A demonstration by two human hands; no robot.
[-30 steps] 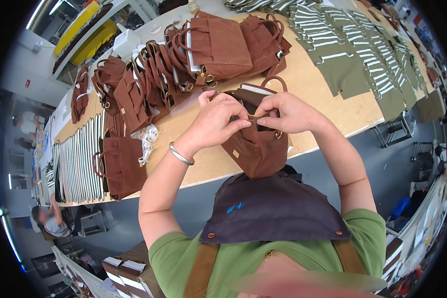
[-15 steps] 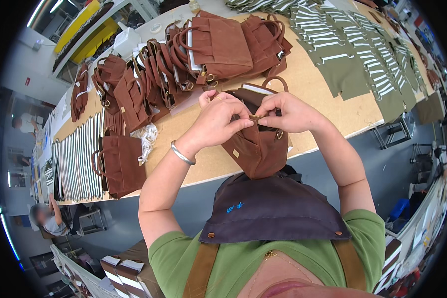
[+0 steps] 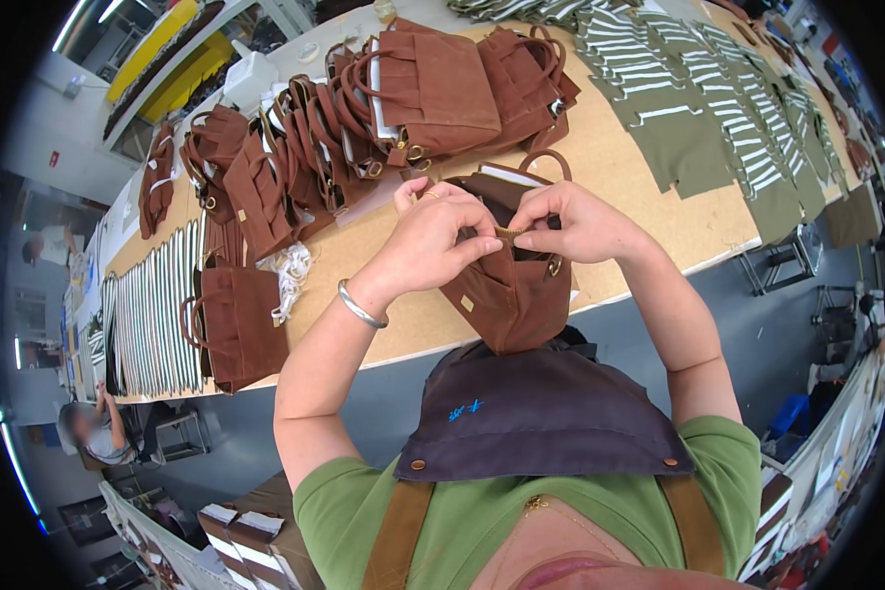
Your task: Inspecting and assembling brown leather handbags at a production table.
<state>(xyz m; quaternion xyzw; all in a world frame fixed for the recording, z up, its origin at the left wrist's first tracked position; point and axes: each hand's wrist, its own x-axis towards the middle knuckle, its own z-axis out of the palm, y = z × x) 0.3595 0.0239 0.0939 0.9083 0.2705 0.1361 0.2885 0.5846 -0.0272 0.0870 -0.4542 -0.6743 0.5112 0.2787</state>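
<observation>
left hand [image 3: 438, 241] and right hand [image 3: 572, 226] have shifted slightly rightward since a second ago, at the mouth of the brown bag [image 3: 513, 305].
the bag overlaps the near edge of the desk [image 3: 693, 221]; each grip is closed, pinching the brass zip [image 3: 506, 233] at its mouth. left of the bag lie tangled white strips [image 3: 290, 270]; beyond it, mostly leftward, piled bags [image 3: 441, 93]; beyond it to the right, olive pieces [image 3: 693, 162] striped white.

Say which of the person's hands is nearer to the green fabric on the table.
Right. The right hand is left of the green fabric, with table between them; the left hand is farther left. Both are at the brown bag's opening.
</observation>
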